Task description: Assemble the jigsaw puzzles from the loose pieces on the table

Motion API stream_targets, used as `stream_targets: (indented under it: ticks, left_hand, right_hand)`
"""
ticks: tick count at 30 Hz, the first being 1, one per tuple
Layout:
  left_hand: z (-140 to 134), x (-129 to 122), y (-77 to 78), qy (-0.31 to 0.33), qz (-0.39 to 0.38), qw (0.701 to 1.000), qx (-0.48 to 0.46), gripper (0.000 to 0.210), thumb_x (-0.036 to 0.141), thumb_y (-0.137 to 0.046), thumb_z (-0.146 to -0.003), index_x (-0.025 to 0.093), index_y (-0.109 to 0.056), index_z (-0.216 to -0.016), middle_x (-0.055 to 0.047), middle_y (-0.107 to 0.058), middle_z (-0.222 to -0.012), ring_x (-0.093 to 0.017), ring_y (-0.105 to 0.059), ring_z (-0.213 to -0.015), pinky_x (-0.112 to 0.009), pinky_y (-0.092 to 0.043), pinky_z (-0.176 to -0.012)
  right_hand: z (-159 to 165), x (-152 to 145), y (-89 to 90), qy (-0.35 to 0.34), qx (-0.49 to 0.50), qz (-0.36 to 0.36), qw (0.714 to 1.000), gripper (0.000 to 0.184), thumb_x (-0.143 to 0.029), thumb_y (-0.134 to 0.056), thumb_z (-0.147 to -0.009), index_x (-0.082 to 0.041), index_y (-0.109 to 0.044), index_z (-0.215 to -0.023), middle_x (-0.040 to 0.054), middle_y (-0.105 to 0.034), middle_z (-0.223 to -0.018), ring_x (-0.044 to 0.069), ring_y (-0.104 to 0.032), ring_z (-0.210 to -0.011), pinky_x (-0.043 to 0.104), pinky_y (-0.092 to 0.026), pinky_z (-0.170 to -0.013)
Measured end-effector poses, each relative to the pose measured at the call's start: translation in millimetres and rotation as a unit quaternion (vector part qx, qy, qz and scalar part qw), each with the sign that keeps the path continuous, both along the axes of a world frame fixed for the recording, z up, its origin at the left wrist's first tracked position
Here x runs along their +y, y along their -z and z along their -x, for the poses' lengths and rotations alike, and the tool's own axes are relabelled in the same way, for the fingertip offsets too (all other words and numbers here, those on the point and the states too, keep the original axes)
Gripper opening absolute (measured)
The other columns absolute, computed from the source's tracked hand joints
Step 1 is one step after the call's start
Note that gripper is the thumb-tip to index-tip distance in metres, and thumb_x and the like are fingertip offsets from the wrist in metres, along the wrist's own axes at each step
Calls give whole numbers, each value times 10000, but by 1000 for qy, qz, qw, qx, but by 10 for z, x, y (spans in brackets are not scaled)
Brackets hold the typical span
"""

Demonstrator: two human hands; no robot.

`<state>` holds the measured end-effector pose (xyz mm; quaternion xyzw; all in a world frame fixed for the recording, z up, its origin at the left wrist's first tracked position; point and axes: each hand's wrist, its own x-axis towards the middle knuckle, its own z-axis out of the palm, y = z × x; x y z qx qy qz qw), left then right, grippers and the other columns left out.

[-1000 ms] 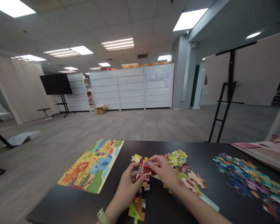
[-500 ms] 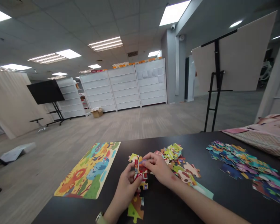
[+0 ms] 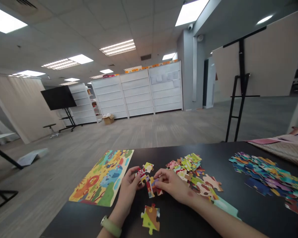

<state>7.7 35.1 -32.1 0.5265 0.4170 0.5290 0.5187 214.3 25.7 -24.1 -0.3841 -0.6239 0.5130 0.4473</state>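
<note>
My left hand (image 3: 129,185), with a pale green watch band at its wrist, pinches a red barn puzzle piece (image 3: 141,172). Fingers of my right hand (image 3: 172,185) close on a red and purple puzzle piece (image 3: 154,187), held close against the other one; whether the two interlock I cannot tell. Just beyond them lies a yellow puzzle piece (image 3: 148,167). Nearer to me, a green and brown puzzle piece (image 3: 151,218) rests flat on the black table (image 3: 129,221). A heap of mixed puzzle pieces (image 3: 188,165) spreads behind and beside my right hand.
An animal picture sheet (image 3: 103,178) lies at the table's left. A second heap of blue and purple pieces (image 3: 265,173) sits at the right, near a pink patterned cloth (image 3: 283,148). Beyond the table stand a board easel (image 3: 234,109) and white shelves (image 3: 136,94).
My hands have drawn slightly apart and turned the pieces: the barn piece now sits at the left, the other lower right. My left hand has uncovered the green and brown piece. The view has shifted left.
</note>
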Motion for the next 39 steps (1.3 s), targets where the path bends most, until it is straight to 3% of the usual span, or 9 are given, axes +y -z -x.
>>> stream_targets:
  ticks: [7,12,19,39]
  left_hand:
    - [-127,-78,-111,31,-15,998,-47,555,500,-805,-766,173,-587,-1158,-94,-749,-958,-251,-732,-844,-317,-577,-705]
    - [-143,-85,-154,49,-23,997,-62,506,453,-787,-793,170,-567,-1150,-98,-752,-956,-258,-729,-854,-343,-576,-738]
    - [-96,-84,-131,51,-34,997,-49,471,441,-764,-820,170,-562,-1148,-92,-753,-943,-252,-725,-845,-335,-573,-716]
    - [-145,-51,-75,77,-45,994,-57,550,272,-856,-717,155,-567,-1170,-106,-756,-997,-243,-739,-869,-310,-572,-772]
  right_hand:
    - [58,-7,65,-24,-28,6,999,371,-306,-732,-776,-237,-511,-1065,-119,-562,-571,103,-550,-514,208,-368,-520]
    - [66,-22,41,-37,-32,7,999,395,-302,-713,-791,-238,-473,-1098,-99,-613,-601,126,-585,-550,230,-401,-554]
    - [69,-40,-1,-34,-47,-2,998,379,-300,-697,-799,-233,-476,-1100,-101,-605,-607,110,-536,-527,227,-352,-533]
    - [81,-56,7,-41,-28,10,999,352,-266,-678,-798,-238,-478,-1086,-82,-660,-630,131,-609,-573,240,-427,-572]
